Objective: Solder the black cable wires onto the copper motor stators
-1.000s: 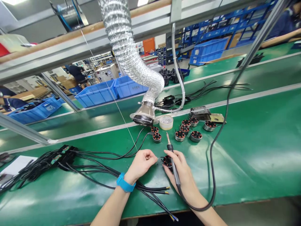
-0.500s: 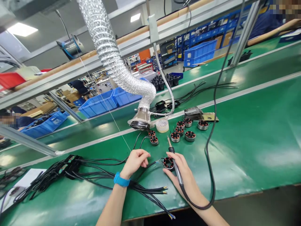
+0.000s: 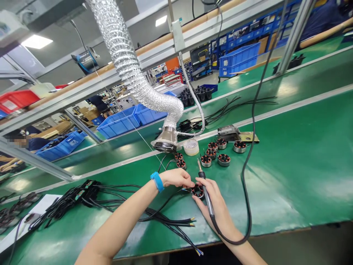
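While my right hand [image 3: 216, 197] holds a soldering iron [image 3: 207, 198] and copper-wound ring [image 3: 196, 194], my left hand [image 3: 178, 178] narrows beside the ring, perhaps pinching something.

1 bright blue wristband [image 3: 157, 182] circles the left forearm [image 3: 121, 222], bare like the right forearm [image 3: 246, 251].

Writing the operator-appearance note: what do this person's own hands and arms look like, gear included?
Left hand: ungloved, bright blue wristband at the wrist. Right hand: ungloved, no wristband visible. No sleeves show on either forearm.
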